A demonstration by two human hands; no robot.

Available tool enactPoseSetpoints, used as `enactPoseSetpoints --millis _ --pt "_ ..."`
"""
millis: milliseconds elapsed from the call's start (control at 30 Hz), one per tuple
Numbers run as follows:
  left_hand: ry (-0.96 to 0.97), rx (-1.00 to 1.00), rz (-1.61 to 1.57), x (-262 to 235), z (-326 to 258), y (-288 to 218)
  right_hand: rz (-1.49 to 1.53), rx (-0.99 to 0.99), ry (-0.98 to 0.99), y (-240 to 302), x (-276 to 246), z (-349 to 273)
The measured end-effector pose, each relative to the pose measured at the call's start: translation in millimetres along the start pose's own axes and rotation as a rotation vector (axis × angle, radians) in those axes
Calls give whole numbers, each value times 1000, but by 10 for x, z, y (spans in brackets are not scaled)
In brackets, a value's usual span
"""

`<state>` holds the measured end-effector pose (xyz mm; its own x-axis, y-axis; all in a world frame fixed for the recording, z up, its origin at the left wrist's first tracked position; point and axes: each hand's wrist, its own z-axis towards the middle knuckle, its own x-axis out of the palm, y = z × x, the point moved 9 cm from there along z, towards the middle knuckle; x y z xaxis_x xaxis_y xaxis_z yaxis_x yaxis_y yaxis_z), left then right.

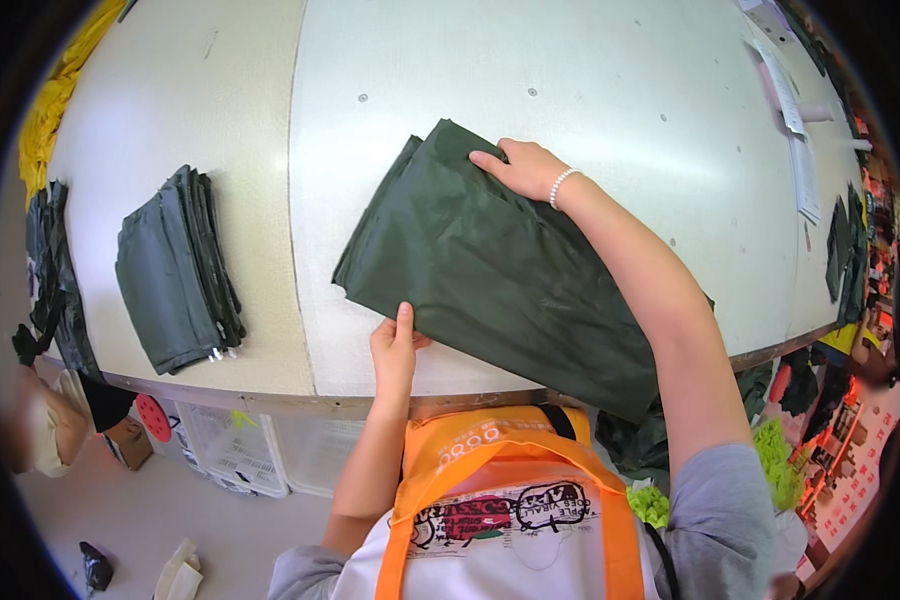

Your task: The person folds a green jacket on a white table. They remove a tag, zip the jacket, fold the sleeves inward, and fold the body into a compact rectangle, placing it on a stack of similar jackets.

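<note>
A folded piece of dark green, slightly shiny fabric (500, 260) lies slantwise on the pale table, its lower right end hanging over the near edge. My left hand (397, 345) grips its near edge, thumb on top and fingers mostly hidden underneath. At the far edge, my right hand (527, 168) pinches the fabric between the thumb on top and fingers partly hidden behind it. The right forearm crosses above the cloth's right part. To the left sits a neat stack of folded dark green pieces (175, 275), with small white bits at its near corner.
The table (410, 60) has a seam and several screw heads. Yellow fabric (55, 110) and dark cloth (58, 265) lie at the far left; papers (798, 150) lie at the right. Under the edge stand clear plastic bins (232, 445). Another person's arm (60, 430) shows at the left.
</note>
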<state>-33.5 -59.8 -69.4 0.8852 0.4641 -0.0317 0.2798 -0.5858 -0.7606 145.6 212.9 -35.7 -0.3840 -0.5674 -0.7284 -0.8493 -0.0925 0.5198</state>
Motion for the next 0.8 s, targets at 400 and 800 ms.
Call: enactPoseSetpoints --millis 400,800 --pt "-474 513 332 -579 -323 -722 -56 -441 -468 740 -325 -321" --pt "-158 987 1457 849 343 -1120 -311 -340 -485 423 -232 -1292"
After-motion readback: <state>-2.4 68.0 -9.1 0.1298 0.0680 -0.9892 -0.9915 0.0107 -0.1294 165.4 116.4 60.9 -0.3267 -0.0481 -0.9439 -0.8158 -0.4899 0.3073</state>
